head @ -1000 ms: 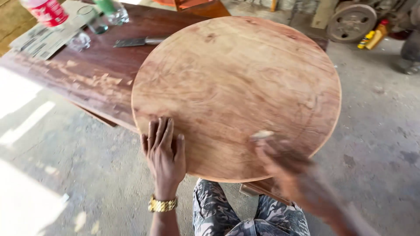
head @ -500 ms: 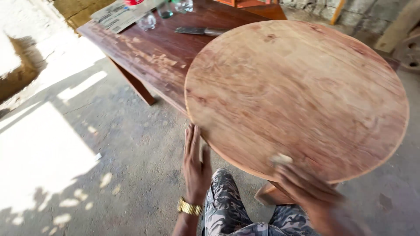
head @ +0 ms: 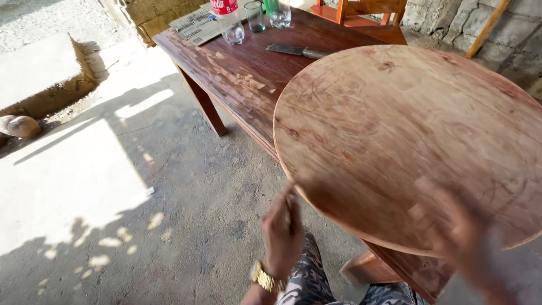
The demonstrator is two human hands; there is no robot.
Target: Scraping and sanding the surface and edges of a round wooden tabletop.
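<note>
A large round wooden tabletop [head: 406, 141], reddish-brown with visible grain, lies flat on a dark wooden table [head: 237, 79] and overhangs its near edge. My left hand [head: 282, 226], with a gold watch on the wrist, is at the disc's near-left rim. Its fingers are loosely bent, point at the edge and hold nothing. My right hand [head: 463, 234] hovers over the disc's near part. It is heavily blurred by motion, so its fingers and anything in them cannot be made out. My patterned trousers show below.
On the table's far end are a knife [head: 299, 51], a clear bottle with a red label [head: 228, 20], two glasses [head: 255, 16] and printed sheets [head: 195, 25]. An orange chair [head: 361, 11] stands behind. There is a concrete floor at the left, with a step [head: 39, 73] and a stone [head: 20, 125].
My left hand has slid off the disc's top, where it lay flat, to its near-left rim. My right hand has moved along the near edge. The view has swung left.
</note>
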